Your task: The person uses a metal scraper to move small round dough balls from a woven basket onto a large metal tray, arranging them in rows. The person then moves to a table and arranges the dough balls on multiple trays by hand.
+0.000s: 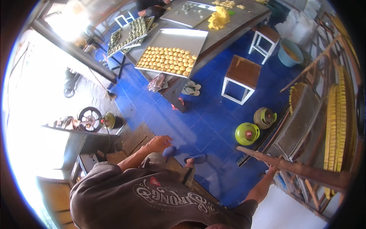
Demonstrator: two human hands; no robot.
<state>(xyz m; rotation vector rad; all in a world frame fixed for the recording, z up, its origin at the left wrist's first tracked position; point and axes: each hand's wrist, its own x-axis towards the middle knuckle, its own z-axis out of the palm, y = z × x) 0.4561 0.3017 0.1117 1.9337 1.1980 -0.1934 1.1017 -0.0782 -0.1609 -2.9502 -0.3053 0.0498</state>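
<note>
My left hand point(160, 143) hangs in the air in front of my body, fingers loosely bent, with nothing in it. Below it are the blue tiled floor and my blue slippers point(196, 159). My right hand point(273, 169) is out to the side at a wooden rack, beside a bamboo pole point(288, 163). The pole partly hides the fingers, so their grip is unclear. Ahead, a metal tray point(183, 37) rests on the corner of a worktable point(220, 43), its near part filled with rows of round golden pastries point(168, 60).
Two green gas cylinders point(247, 134) stand on the floor near the rack. Wooden stools point(243, 71) and a blue tub point(290, 53) are farther off. Sandals point(191, 88) lie by the table. Yellow dough point(219, 18) and another tray point(186, 14) are on the table, near a person's sleeve point(154, 11).
</note>
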